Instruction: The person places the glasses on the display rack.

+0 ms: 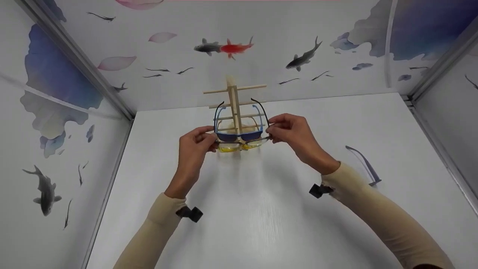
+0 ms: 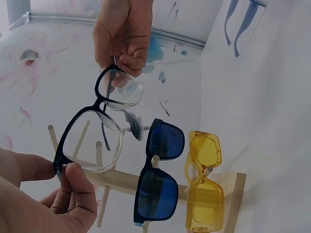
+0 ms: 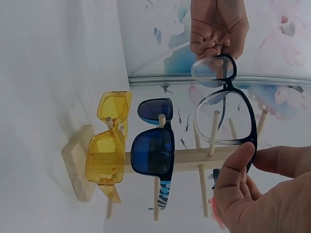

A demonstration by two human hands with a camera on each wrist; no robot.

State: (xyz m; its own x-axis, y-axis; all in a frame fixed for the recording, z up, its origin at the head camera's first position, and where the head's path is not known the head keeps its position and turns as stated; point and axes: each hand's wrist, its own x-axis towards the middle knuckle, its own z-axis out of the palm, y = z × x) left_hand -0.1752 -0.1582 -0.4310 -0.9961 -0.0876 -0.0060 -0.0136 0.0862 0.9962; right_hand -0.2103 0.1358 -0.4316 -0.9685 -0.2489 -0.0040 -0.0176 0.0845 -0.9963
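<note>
My left hand (image 1: 192, 151) and right hand (image 1: 295, 136) hold a pair of clear-lensed eyeglasses (image 2: 62, 141) with a dark upper frame, one hand at each side. Thumb and fingers pinch the frame near the hinges, and the temples point away toward the wooden display rack (image 1: 233, 102). In both wrist views the eyeglasses stand off the rack, in front of its upper pegs. Below them on the rack sit dark-blue-lensed sunglasses (image 3: 153, 153), with patterned blue temples. Lowest hang yellow glasses (image 3: 106, 158), close to the rack's base (image 3: 77, 167).
Blue-grey glasses (image 1: 366, 162) lie on the white table (image 1: 257, 224) to the right, beside my right forearm. A printed back panel (image 1: 261, 74) with fish stands behind the rack. Side panels (image 1: 71, 149) flank the table. Wooden pegs (image 1: 252, 87) stick out from the rack's post.
</note>
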